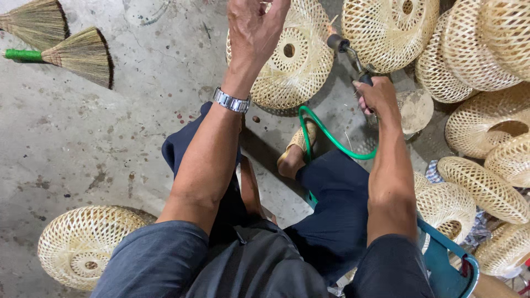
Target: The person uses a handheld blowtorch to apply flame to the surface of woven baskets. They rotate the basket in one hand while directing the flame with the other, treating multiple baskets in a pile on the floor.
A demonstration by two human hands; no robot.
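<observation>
Two grass brooms [61, 41] lie at the far left corner of the concrete floor [138, 110]. One woven bamboo shade [83, 245] sits at the near left edge. Left hand [255, 27], wristwatch [232, 102] on the wrist, grasps the rim of a domed woven shade [295, 60] held up at the far middle. Right hand [378, 96] is clenched round a gas torch [349, 55]; its nozzle is just beside the held shade, a small flame at the tip. A green hose [326, 135] loops from the torch down between the knees. More woven shades [475, 110] are piled along the floor's right edge.
</observation>
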